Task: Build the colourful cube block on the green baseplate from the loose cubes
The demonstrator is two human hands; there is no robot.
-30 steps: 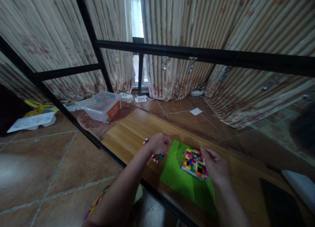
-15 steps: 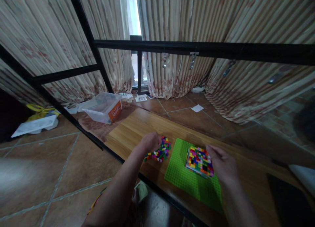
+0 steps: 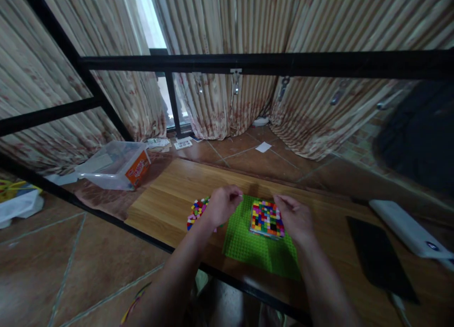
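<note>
1. Sitting on the green baseplate (image 3: 248, 244) is a square block panel (image 3: 266, 218), a patchwork of small red, yellow, blue, green, orange and black studs, built up a layer or so above the plate.
2. The baseplate lies flat on the wooden table (image 3: 166, 194), near its front edge, with the panel on the plate's far right part.
3. A loose pile of bricks (image 3: 197, 209) in the same mixed colours lies on the table just left of the baseplate, partly hidden behind the left wrist.
4. To the right on the table lie a flat black slab (image 3: 378, 257) and, beyond it, a white bar-shaped device (image 3: 404, 227), both well apart from the plate.
5. A clear plastic box (image 3: 117, 163) stands on the floor past the table's far left corner; a black frame bar (image 3: 248, 62) crosses the view above, with striped curtains behind.
6. The left hand (image 3: 220, 205) hovers over the plate's left far corner, fingers curled in, thumb and forefinger pinched together; whether a brick sits between them is too small to tell.
7. The right hand (image 3: 294, 216) is at the panel's right edge, fingers bent, tips near the panel's far right corner; contact cannot be made out.
</note>
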